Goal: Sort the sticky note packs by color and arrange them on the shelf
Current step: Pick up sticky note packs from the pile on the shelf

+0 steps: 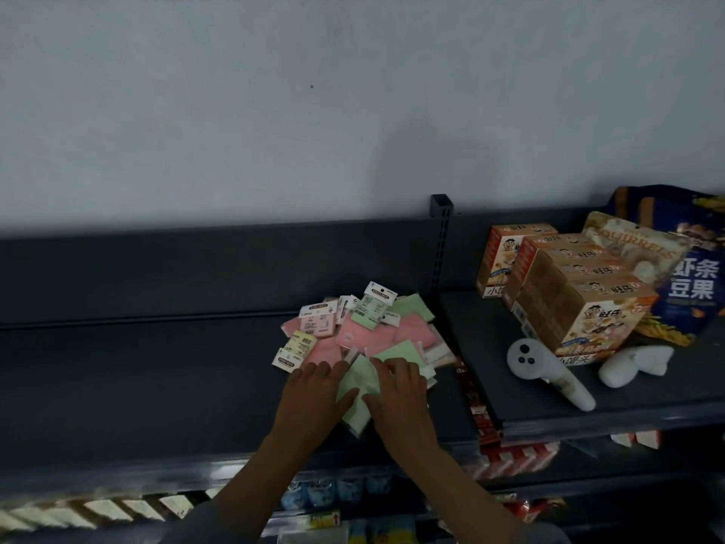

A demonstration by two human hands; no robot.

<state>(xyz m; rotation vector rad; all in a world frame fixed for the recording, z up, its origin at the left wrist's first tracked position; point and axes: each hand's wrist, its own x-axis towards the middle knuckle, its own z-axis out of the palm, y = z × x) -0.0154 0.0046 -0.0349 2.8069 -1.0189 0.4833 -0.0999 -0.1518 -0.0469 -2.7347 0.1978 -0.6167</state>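
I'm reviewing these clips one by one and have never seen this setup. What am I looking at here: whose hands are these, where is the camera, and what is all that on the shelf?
There is no machine here. A person wears a camera on the head, so the single picture looks forward and down at their own hands. The left hand and right hand both rest on green sticky note packs at the near edge of a mixed pile of pink, green and yellow packs on a dark shelf. Whether the fingers grip the green packs or just press on them is hard to tell. On the next shelf section to the right stand snack boxes, snack bags and two white handheld controllers.
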